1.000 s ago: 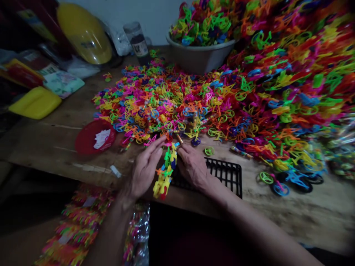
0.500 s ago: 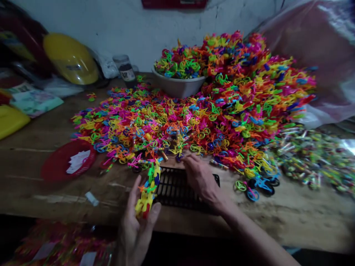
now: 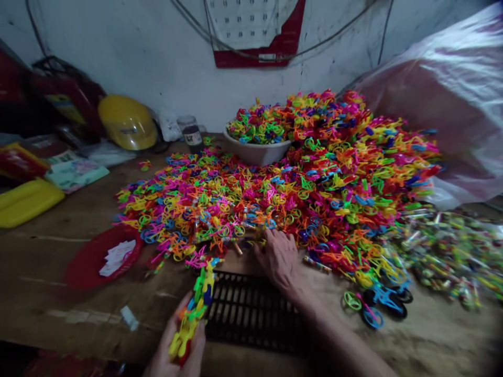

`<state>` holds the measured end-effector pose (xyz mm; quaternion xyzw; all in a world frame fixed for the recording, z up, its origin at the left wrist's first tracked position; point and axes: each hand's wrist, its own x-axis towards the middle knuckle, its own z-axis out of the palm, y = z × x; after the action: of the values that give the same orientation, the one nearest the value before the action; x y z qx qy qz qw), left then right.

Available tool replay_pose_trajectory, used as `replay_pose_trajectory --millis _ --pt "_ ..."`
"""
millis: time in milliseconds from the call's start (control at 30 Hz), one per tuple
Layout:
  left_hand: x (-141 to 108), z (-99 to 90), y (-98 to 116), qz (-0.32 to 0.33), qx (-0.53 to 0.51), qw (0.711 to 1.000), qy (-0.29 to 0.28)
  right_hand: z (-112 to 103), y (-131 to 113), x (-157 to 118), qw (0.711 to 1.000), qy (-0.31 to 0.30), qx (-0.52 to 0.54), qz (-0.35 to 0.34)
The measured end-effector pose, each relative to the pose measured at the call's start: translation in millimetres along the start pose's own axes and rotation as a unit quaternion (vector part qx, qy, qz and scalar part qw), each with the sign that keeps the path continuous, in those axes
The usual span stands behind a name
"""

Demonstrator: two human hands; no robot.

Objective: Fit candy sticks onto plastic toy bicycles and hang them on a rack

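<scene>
Toy assembly (image 3: pixel 192 311), one many-coloured plastic piece, mostly yellow and green, stands tilted in the left hand (image 3: pixel 178 345), in front of the table's near edge and beside the left end of the one black rack (image 3: pixel 251 309). The left thumb and fingers are clamped on its lower part. The right hand (image 3: pixel 281 259) reaches past the rack to the near edge of the heap (image 3: pixel 334 173); its fingers are bent and close together, but whether the tips pinch anything I cannot tell.

Containers number three: one pale bowl (image 3: pixel 257 153), filled above its rim with small plastic parts; one red dish (image 3: pixel 82 264), holding several white paper slips (image 3: pixel 118 257), overlapping and so not countable; and one jar (image 3: pixel 190 136) with dark contents. The heap's parts are too many to count. Right of the rack lie one pink piece with two wheels (image 3: pixel 362 308), one green and one blue, and blue toy bikes (image 3: pixel 384 297) with black wheels. One yellow helmet (image 3: pixel 128 123) sits left of the jar.
</scene>
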<state>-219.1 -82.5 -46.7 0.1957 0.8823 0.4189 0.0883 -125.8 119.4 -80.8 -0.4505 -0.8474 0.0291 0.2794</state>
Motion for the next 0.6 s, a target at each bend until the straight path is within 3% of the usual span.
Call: replay_pose_trajectory --millis 100,267,367,600 --pt "0 3.1 -9 0.002 -0.023 1.0 0.005 4 8 1 0.998 0.059 0.007 0.013" --pt "0 11.5 -3 0.016 -0.032 0.999 -0.021 7 0 27 0.997 0.001 0.023 0.069" --pt "-2 11.6 6 0.024 -0.029 0.999 -0.022 10 -10 36 0.995 0.016 0.028 0.093" --pt "-5 7.9 15 -0.025 -0.008 0.999 -0.024 17 -18 40 0.99 0.046 0.049 0.124"
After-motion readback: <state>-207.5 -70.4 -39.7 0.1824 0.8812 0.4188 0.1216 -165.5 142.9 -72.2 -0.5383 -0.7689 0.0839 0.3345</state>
